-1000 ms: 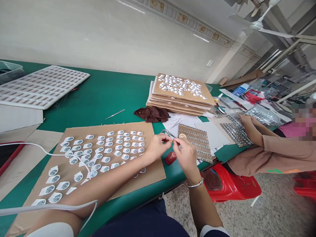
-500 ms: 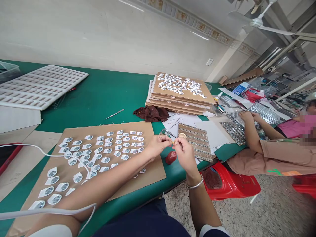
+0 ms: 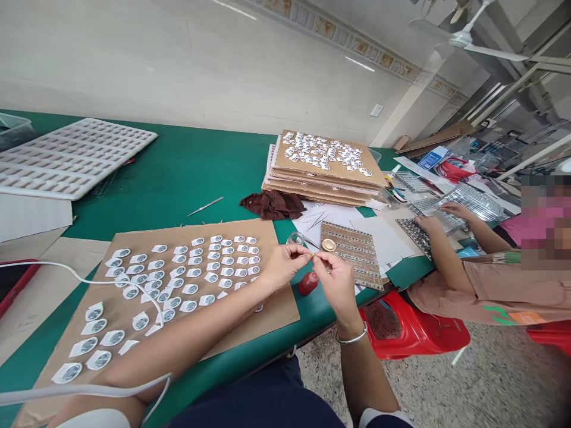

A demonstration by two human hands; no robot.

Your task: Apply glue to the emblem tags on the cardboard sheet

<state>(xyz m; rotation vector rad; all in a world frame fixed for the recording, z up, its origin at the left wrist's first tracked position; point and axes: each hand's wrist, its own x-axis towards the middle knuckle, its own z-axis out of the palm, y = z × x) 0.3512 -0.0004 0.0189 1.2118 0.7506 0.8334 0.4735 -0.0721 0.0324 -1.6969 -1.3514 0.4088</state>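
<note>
My left hand point(image 3: 285, 266) and my right hand point(image 3: 335, 282) meet at their fingertips, both pinching a tiny yellowish piece point(image 3: 311, 254) too small to name. Just under them stands a red squeeze bottle point(image 3: 307, 284). Beyond my right fingers lie a round gold-coloured disc point(image 3: 329, 245) and a brown board point(image 3: 357, 252) with rows of small shiny parts. A clear round dish point(image 3: 295, 238) is behind my left fingers. My left forearm crosses over a cardboard sheet point(image 3: 272, 306), which carries many round silver pieces with white tabs point(image 3: 190, 289).
Tweezers point(image 3: 205, 206) and a dark brown cloth point(image 3: 273, 205) lie on the green table point(image 3: 200, 154). Behind is a stack of cardboard sheets point(image 3: 328, 189); a white slotted tray point(image 3: 75, 157) is left. A white cable point(image 3: 89, 389) crosses my left arm. A co-worker point(image 3: 482, 285) sits right.
My hands stay together at nearly the same place, with the right fingers turned slightly. The co-worker's hands have moved apart, one now over the board of shiny parts.
</note>
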